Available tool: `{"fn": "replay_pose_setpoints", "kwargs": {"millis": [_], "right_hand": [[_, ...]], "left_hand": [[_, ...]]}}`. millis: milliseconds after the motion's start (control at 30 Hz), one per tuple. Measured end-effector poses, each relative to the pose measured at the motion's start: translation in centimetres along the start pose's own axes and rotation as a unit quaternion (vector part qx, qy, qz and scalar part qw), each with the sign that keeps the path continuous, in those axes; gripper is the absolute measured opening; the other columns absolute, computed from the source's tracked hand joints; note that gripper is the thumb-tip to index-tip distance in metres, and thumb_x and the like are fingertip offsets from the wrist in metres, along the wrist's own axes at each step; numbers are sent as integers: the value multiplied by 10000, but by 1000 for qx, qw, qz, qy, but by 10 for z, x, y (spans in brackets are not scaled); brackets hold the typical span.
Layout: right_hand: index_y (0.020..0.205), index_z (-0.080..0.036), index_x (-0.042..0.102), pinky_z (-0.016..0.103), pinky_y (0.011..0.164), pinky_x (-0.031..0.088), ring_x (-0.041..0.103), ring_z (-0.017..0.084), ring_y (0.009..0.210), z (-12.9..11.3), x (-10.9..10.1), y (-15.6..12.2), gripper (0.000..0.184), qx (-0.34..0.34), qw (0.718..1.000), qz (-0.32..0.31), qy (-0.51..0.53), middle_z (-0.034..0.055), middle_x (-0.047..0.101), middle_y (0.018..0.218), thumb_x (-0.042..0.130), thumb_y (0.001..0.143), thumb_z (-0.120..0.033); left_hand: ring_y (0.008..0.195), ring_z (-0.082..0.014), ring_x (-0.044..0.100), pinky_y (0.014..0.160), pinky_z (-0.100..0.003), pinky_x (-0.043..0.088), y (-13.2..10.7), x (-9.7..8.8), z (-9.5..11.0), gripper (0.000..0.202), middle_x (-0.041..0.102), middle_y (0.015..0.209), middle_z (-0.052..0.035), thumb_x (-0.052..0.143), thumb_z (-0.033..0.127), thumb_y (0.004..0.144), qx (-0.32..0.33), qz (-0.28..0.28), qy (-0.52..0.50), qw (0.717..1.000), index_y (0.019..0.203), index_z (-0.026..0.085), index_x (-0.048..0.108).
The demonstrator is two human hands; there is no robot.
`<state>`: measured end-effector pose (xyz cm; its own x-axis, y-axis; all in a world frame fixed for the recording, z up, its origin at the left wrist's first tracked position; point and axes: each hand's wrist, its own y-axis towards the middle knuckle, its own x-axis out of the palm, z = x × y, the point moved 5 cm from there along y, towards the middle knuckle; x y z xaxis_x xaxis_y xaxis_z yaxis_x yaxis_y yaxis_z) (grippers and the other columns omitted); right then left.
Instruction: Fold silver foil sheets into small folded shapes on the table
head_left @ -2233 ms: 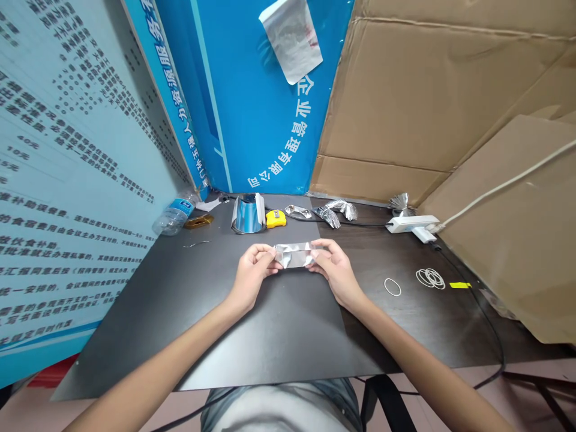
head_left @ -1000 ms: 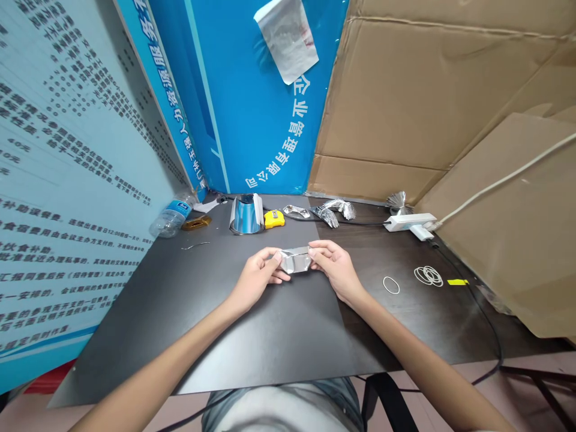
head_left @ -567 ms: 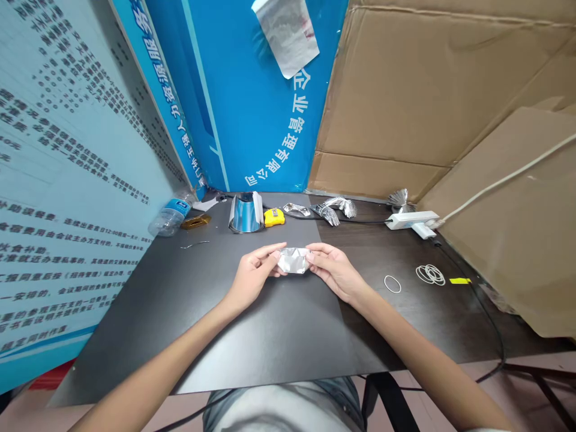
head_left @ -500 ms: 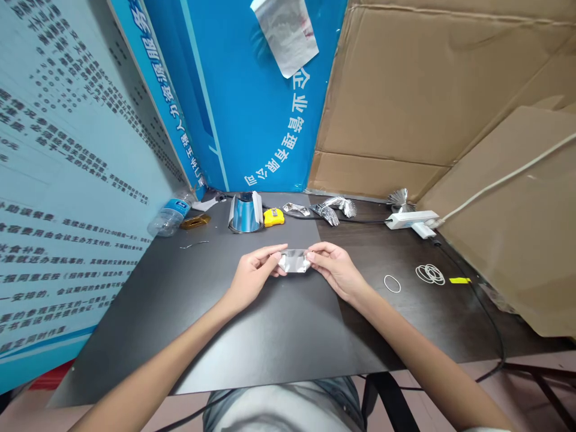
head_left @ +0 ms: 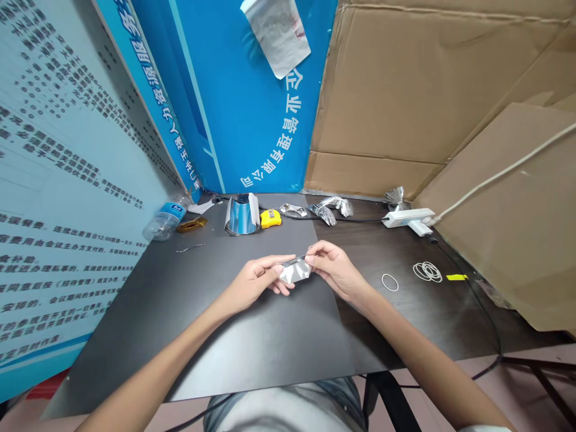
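Observation:
A small folded piece of silver foil (head_left: 295, 272) is held just above the dark table (head_left: 252, 336), between both hands. My left hand (head_left: 257, 280) pinches its left edge with thumb and fingers. My right hand (head_left: 332, 269) pinches its upper right corner, fingers curled. The foil looks creased and tilted, its right end higher.
Along the back edge lie a plastic water bottle (head_left: 164, 218), a foil roll (head_left: 242, 216), a yellow tape measure (head_left: 270, 218), several folded foil pieces (head_left: 324, 211) and a white power strip (head_left: 408, 218). Rubber bands (head_left: 427, 271) lie at the right. Cardboard and printed boards wall the table.
The foil strip has been folded shorter, from a long strip to a small piece. Both hands have come closer together and the view has shifted slightly right.

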<state>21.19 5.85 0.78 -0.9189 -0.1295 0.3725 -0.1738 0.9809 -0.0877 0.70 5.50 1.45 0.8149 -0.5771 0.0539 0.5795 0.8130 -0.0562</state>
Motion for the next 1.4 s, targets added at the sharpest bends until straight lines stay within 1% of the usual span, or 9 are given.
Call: {"fn": "replay_pose_setpoints", "kwargs": {"millis": [167, 300, 433, 567, 700, 833, 1000, 1167, 1400], "right_hand": [[748, -222, 754, 259, 688, 525, 618, 113, 719, -5, -1, 2, 256, -37, 999, 2, -7, -23, 652, 789, 981, 640, -267], [740, -225, 755, 261, 652, 534, 617, 110, 697, -8, -1, 3, 216, -52, 996, -59, -38, -10, 655, 847, 960, 688, -272], [840, -235, 773, 251, 667, 558, 640, 105, 733, -6, 0, 0, 187, -15, 992, -119, -36, 12, 688, 1000, 928, 755, -297], [1008, -249, 782, 252, 750, 574, 668, 112, 780, 0, 2, -5, 249, 41, 989, -142, -19, 15, 716, 976, 894, 812, -353], [1126, -262, 763, 297, 840, 583, 685, 136, 837, 0, 2, -6, 309, 38, 991, -131, 1, 17, 727, 962, 854, 855, -378], [989, -240, 776, 291, 805, 562, 664, 138, 793, 0, 0, -2, 209, -3, 996, -77, -35, 10, 714, 871, 852, 841, -368], [917, -228, 792, 299, 731, 529, 630, 150, 742, -7, -3, -1, 180, -88, 990, 3, -113, 12, 703, 791, 841, 825, -375], [885, -241, 819, 332, 721, 547, 648, 166, 723, -11, -6, 0, 142, -99, 986, 2, -134, 27, 735, 803, 821, 824, -369], [902, -269, 854, 327, 748, 558, 673, 166, 787, -12, -1, -2, 115, -99, 980, -59, -162, 46, 764, 956, 743, 885, -295]], "left_hand": [[770, -180, 767, 790, -295, 597, -3, -3, 4, 487, 820, 920, -97, 625, 445, 1026, 4, -8, 31, 999, 1428, 173, 664], [757, -183, 762, 758, -294, 589, -5, -6, 10, 471, 823, 956, -110, 656, 448, 1005, 17, -41, 10, 999, 1385, 173, 700], [761, -180, 755, 751, -276, 568, -7, -3, 16, 433, 823, 934, -103, 692, 445, 983, 40, -58, 10, 997, 1327, 186, 743], [816, -207, 754, 785, -302, 565, -9, -4, 14, 455, 819, 982, -122, 660, 481, 997, 60, -61, 4, 996, 1326, 179, 746], [848, -212, 743, 798, -306, 556, -9, -8, 10, 468, 818, 983, -131, 586, 497, 1036, 59, -38, 2, 997, 1317, 161, 752], [815, -189, 726, 801, -293, 549, -7, -7, 12, 436, 812, 947, -105, 636, 471, 1012, 50, -17, 55, 997, 1291, 162, 763], [849, -193, 749, 756, -281, 540, -1, -6, 5, 644, 796, 991, -75, 623, 468, 1017, -6, -6, 78, 997, 1592, 227, 461], [891, -195, 752, 766, -259, 538, 5, -13, 2, 475, 800, 996, -118, 662, 481, 990, -49, -19, 43, 998, 1326, 150, 713], [920, -193, 773, 813, -248, 562, 5, -13, -3, 409, 802, 1057, -127, 774, 437, 918, -114, 6, -93, 989, 1213, 154, 762]]}}
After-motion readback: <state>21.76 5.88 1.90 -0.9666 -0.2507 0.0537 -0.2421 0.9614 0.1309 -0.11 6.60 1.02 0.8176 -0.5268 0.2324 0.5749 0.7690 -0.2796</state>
